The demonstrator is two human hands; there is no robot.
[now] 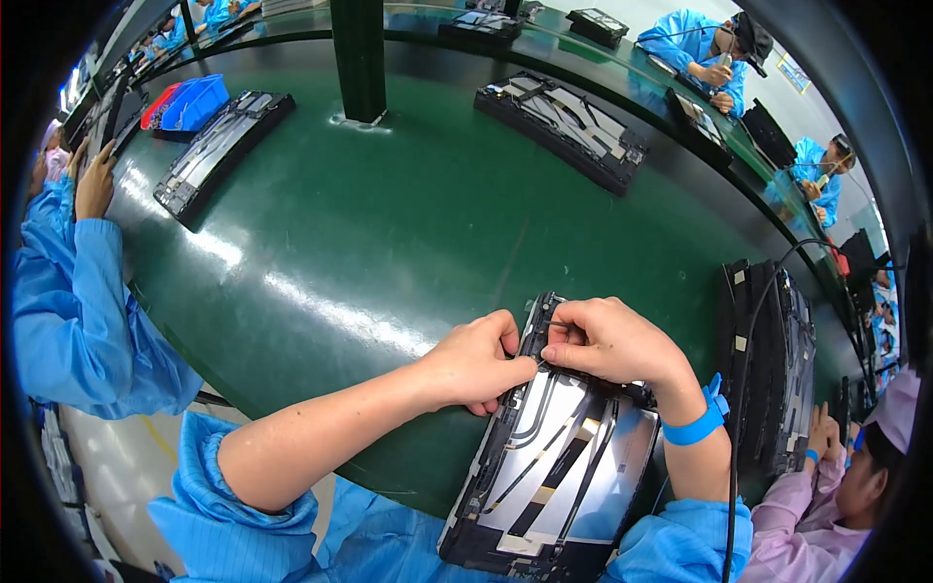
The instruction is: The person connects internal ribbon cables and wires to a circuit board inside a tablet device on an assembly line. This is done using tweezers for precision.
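Note:
An opened tablet-like device, with silver plates, black flat cables and a dark frame, lies slanted in front of me at the table's near edge. My left hand grips its left edge near the far end, the thumb on top and the fingers curled at the side. Over the far end, my right hand is closed in a pinch, thumb against forefinger. Whatever small part those fingertips hold is hidden. A blue wrist strap circles my right wrist.
On the green table lie another opened device at the back and one at the left, beside blue and red bins. A stack of devices stands right, with a black cable hanging before it. Co-workers sit on both sides.

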